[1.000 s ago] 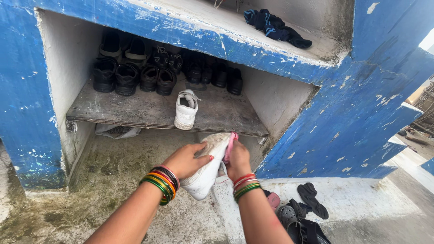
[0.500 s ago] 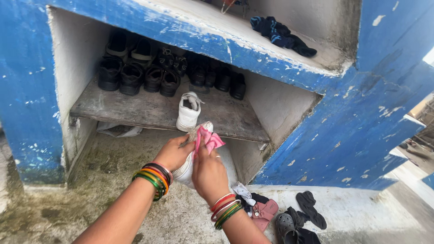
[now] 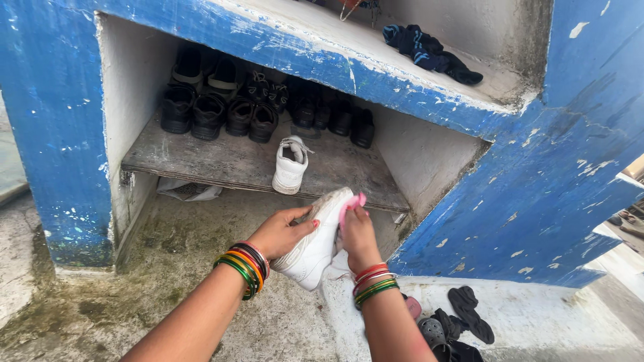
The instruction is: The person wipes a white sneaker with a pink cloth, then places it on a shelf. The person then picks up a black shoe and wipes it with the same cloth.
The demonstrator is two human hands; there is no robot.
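Left hand is gripping a white shoe from its left side, thumb on top, fingers curled under; the shoe is tilting toe-up, heel down toward the wrists. Right hand is closing on a pink cloth and pressing it against the shoe's upper right edge near the toe. Both wrists are wearing stacked coloured bangles.

Just beyond the hands, a second white shoe is sitting upright at the front edge of a worn grey shelf inside a blue-painted concrete niche. Farther back on that shelf, a row of dark shoes is lining the rear wall. Above and to the right of the hands, a dark blue cloth is lying on the upper ledge. Below the right wrist, dark sandals are lying on the floor.
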